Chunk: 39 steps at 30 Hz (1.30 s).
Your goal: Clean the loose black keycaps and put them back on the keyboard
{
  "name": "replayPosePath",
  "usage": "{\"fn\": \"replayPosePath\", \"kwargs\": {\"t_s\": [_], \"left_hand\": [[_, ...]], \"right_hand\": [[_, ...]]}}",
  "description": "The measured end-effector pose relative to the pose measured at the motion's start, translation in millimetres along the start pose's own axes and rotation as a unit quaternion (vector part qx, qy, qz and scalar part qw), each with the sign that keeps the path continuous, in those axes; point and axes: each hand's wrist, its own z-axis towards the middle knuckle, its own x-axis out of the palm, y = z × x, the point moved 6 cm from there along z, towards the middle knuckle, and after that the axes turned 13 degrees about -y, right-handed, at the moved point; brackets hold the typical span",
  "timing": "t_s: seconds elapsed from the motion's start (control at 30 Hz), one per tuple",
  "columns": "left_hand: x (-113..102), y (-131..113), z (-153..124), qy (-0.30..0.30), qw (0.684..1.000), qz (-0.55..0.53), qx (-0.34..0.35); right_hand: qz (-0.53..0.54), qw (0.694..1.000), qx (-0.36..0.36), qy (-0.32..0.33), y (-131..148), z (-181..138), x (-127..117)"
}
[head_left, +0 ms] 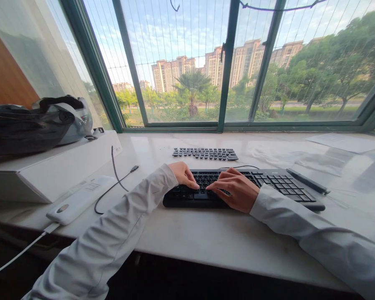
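A black keyboard (287,187) lies on the pale marble sill (206,237) in front of me. My left hand (183,174) rests on its left part with the fingers curled and the thumb pointing right. Over the middle keys my right hand (237,191) lies with its fingers pressed together, pointing left. The tips of both hands nearly meet on one spot of the key field; whether they hold anything small there is hidden. Beyond the keyboard, several loose black keycaps (205,153) are laid out in neat rows.
A thin black bar (306,181) lies along the keyboard's right rear edge. A white power bank (81,199) with a white cable and a loose black cable (115,183) sits at the left. Behind it a white box (49,166) carries a dark bag (31,127). Papers (346,142) lie at the far right.
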Motion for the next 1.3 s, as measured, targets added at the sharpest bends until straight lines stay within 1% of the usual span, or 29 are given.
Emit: {"fn": "replayPosePath", "kwargs": {"t_s": [0.17,0.27,0.4,0.67,0.8,0.9,1.0,1.1,1.3], "left_hand": [[-0.5,-0.5,-0.2,-0.005,1.0,0.002,-0.011],[1.2,-0.6,-1.1,0.004,1.0,0.004,-0.018],[1.0,-0.4,-1.2,-0.019,1.0,-0.002,-0.016],[1.7,-0.7,-0.5,-0.044,0.999,-0.002,-0.001],[4.0,0.7,1.4,-0.016,1.0,0.007,0.008],[7.8,1.2,4.2,0.01,0.999,-0.004,0.033],[10.4,3.8,8.5,0.0,0.999,-0.002,0.049],[13.6,4.6,11.2,-0.009,0.998,0.011,0.064],[17.6,1.8,10.7,0.007,0.994,0.045,0.096]], "right_hand": [[0.007,1.0,-0.002,-0.007,1.4,0.5,-0.9],[0.007,1.0,-0.002,-0.003,1.8,0.5,-0.5],[0.003,1.0,0.003,0.0,1.5,0.8,-0.4],[0.012,1.0,-0.004,-0.008,3.0,0.1,-1.3],[0.019,1.0,-0.005,-0.005,3.5,-0.2,-0.1],[0.013,1.0,-0.003,-0.003,4.7,0.1,0.9],[0.005,1.0,-0.013,-0.003,9.3,0.7,2.5],[0.001,0.999,-0.042,-0.002,17.6,1.1,4.7],[-0.021,0.998,-0.059,-0.001,24.8,1.8,7.4]]}}
